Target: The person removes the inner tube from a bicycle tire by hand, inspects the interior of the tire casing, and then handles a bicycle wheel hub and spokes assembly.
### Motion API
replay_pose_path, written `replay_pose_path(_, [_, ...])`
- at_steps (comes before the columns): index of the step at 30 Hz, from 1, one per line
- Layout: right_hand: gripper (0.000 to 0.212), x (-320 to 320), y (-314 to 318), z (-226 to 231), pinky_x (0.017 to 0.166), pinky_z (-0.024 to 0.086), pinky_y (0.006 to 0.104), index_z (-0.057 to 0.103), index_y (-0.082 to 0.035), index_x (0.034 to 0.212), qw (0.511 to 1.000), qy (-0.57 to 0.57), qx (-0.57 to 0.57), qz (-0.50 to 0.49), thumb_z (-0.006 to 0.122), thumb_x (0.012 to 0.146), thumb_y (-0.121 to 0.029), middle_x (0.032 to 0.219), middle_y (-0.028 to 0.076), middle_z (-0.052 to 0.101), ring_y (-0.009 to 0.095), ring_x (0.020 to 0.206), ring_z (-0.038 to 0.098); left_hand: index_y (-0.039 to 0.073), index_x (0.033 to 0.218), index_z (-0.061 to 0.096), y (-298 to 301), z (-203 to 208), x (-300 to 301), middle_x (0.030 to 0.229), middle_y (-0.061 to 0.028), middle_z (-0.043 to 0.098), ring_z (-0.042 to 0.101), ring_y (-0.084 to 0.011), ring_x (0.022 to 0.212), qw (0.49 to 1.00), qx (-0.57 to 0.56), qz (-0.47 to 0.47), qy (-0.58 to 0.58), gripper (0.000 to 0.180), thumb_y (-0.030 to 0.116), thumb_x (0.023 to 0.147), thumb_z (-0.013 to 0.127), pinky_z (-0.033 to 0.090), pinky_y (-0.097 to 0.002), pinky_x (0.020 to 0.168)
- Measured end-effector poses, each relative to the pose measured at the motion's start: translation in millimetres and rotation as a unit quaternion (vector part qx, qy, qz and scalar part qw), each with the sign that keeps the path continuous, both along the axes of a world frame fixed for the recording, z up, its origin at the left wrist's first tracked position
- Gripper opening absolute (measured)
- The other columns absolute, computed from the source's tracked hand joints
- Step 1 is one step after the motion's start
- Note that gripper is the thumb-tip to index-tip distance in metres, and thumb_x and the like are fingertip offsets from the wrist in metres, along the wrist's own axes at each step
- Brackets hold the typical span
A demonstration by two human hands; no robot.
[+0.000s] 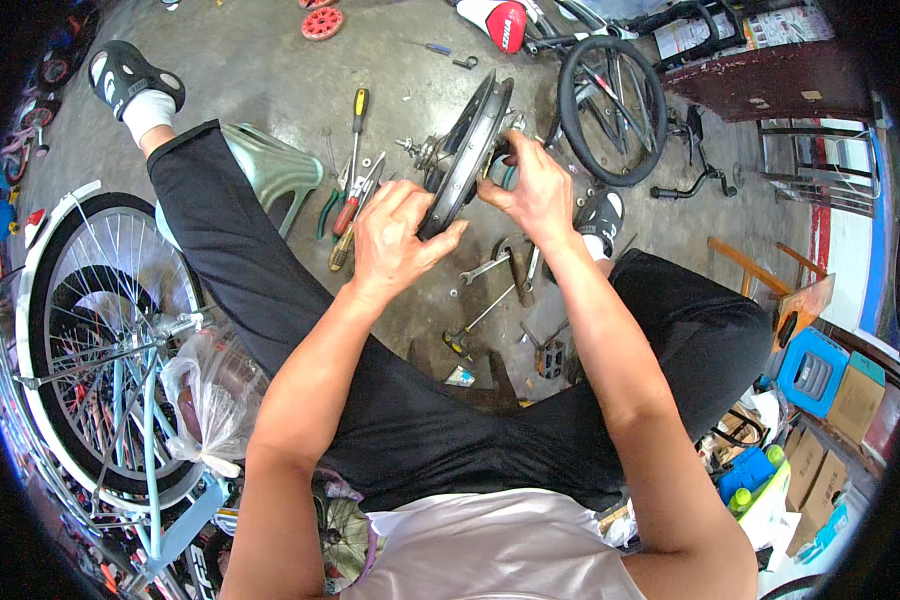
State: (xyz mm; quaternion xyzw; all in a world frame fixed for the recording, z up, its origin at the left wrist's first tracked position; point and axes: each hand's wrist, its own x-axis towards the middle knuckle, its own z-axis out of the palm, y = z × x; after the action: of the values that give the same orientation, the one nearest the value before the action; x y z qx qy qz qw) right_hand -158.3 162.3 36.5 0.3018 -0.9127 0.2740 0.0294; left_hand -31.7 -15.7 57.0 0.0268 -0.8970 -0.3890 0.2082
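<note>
A small wheel with a silver rim, no tyre that I can make out, and a thick axle hub stands tilted between my hands. My left hand grips the near part of the rim, its thumb stretched out to the right. On the wheel's right face, my right hand is closed, fingers curled and thumb touching near the hub; what the fingertips pinch is hidden. Left of the wheel lie a yellow-handled screwdriver, a red-handled screwdriver and green-handled pliers.
Wrenches, a T-shaped tool and a pedal lie between my legs. A bicycle wheel stands at the left, beside a light green plastic stool. A black tyre and frame parts lie beyond; cartons fill the right.
</note>
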Motion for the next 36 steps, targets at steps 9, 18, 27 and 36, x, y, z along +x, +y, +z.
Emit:
replay_pose_path(9, [0.078,9.3,11.1,-37.9,0.083,0.054,0.0384,0.050,-0.001,0.132,0.998,-0.058,-0.006,-0.008,0.083,0.067,-0.025,0.102,0.014,0.065,0.027,0.093,0.067,0.000,0.076,0.060,5.6,-22.9,-1.1,0.078,-0.0117,0.060,0.060,-0.0303,0.075,0.999,0.028,0.026,-0.012,0.033,0.020,0.065,0.085,0.049,-0.0396,0.067])
replay_pose_path(18, [0.081,9.8,18.1,-46.1,0.091,0.053,0.0370,0.048,-0.001,0.135,0.985,-0.156,-0.046,-0.058,0.084,0.069,-0.030,0.108,0.017,0.069,0.027,0.100,0.069,-0.002,0.076,0.062,8.3,-21.0,-2.6,0.076,-0.0126,0.058,0.059,-0.0301,0.071,1.000,0.024,-0.001,-0.004,0.031,0.017,0.067,0.084,0.047,-0.0388,0.066])
replay_pose_path(27, [0.080,7.6,19.2,-48.3,0.093,0.051,0.0424,0.047,0.000,0.134,0.985,-0.157,-0.044,-0.065,0.083,0.071,-0.033,0.121,0.021,0.061,0.035,0.108,0.063,-0.002,0.080,0.062,5.1,-16.0,-0.1,0.077,-0.0124,0.059,0.057,-0.0293,0.070,0.998,0.051,-0.001,-0.023,0.030,0.015,0.068,0.083,0.047,-0.0383,0.066])
replay_pose_path(36, [0.071,-10.3,14.4,-40.8,0.084,0.052,0.0423,0.053,0.001,0.126,0.989,-0.104,-0.073,-0.075,0.082,0.071,-0.032,0.106,0.019,0.065,0.033,0.096,0.067,-0.003,0.082,0.060,2.5,0.7,0.4,0.076,-0.0128,0.057,0.056,-0.0288,0.068,0.997,0.066,-0.017,-0.019,0.029,0.012,0.069,0.082,0.045,-0.0371,0.062])
